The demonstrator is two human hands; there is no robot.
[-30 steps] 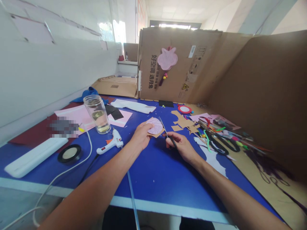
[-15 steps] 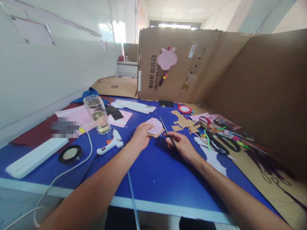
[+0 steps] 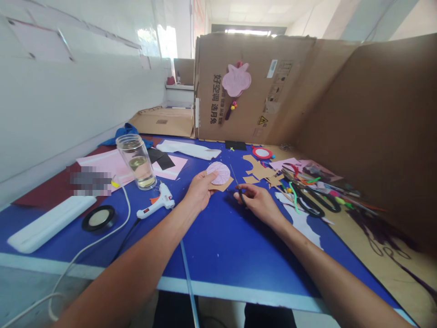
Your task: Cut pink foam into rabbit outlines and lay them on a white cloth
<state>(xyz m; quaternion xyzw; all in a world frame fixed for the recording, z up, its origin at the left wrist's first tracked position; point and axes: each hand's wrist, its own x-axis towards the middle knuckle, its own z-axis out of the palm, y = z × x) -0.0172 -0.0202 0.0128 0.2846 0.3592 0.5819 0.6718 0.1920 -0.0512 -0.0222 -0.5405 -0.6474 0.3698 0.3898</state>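
Observation:
Pinched in my left hand (image 3: 200,189) is a round pink felt-like disc (image 3: 218,173) with lines across it, lying over a piece of brown cardboard (image 3: 224,185). The thumb presses on the disc; the fingers beneath are mostly hidden. My right hand (image 3: 257,200) is closed around the handles of dark-handled scissors (image 3: 241,195), just right of the cardboard. Their blades point up and away, a little apart from the cardboard edge. Brown cardboard scraps (image 3: 262,171) lie beyond my right hand.
On the left are a glass jar (image 3: 137,166) with yellowish liquid, a white glue gun (image 3: 159,201), black tape (image 3: 99,219) and a white power strip (image 3: 51,223). Large scissors (image 3: 309,200) sit among craft bits on the right. A cardboard box (image 3: 259,91) stands behind.
The scissors have come slightly away from the cardboard, with my right hand shifting a little right. My left hand still holds the disc and cardboard, tilted slightly differently.

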